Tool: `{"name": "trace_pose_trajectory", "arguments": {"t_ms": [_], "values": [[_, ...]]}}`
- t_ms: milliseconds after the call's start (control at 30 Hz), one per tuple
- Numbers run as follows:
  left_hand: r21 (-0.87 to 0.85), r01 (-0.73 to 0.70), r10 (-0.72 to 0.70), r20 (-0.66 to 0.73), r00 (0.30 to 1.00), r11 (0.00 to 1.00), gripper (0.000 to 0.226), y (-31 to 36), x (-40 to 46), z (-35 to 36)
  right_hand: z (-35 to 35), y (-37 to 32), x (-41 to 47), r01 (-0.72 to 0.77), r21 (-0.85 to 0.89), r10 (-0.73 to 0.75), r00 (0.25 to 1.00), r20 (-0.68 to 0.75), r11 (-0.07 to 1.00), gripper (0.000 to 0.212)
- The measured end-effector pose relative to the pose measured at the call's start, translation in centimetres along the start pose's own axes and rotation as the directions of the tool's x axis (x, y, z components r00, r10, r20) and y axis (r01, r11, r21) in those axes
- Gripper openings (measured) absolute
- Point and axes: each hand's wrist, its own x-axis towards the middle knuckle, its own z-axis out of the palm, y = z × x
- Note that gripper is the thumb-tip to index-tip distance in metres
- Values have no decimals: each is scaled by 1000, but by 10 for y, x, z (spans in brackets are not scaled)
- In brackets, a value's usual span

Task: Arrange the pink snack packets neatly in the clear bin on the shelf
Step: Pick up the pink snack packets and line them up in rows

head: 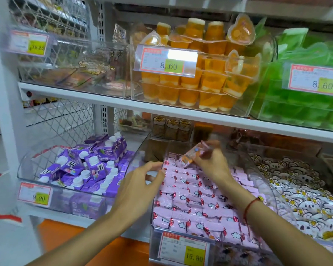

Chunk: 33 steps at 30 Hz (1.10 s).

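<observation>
Pink snack packets (192,204) with cloud prints lie in tidy rows inside a clear bin (156,239) on the lower shelf. My right hand (210,162) is over the back of the bin, shut on one pink packet (190,154) with an orange patch, held tilted above the rows. My left hand (136,185) hovers at the bin's left wall, fingers curled and apart, thumb and fingertips near the packets at the left edge, holding nothing. A red string bracelet is on my right wrist.
A clear bin of purple drink cartons (85,169) stands to the left, and a bin of white flower-print packets (304,194) to the right. Above are bins of orange jelly cups (196,87) and green jelly (304,100). A price tag (185,250) hangs on the pink bin's front.
</observation>
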Motion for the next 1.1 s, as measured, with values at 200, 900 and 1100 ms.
{"name": "trace_pose_trajectory", "arguments": {"t_ms": [200,900,1100], "values": [[-15,8,-8,37,999,1000,14,2,0,-1,-9,-10,21,391,-366,-230,882,411,844,32],[-79,-33,35,32,999,996,17,2,2,1,27,7,-11,464,-522,32,725,688,716,49],[79,-184,184,7,983,980,31,15,19,-4,-2,11,-12,362,-404,-125,854,506,840,46]]}}
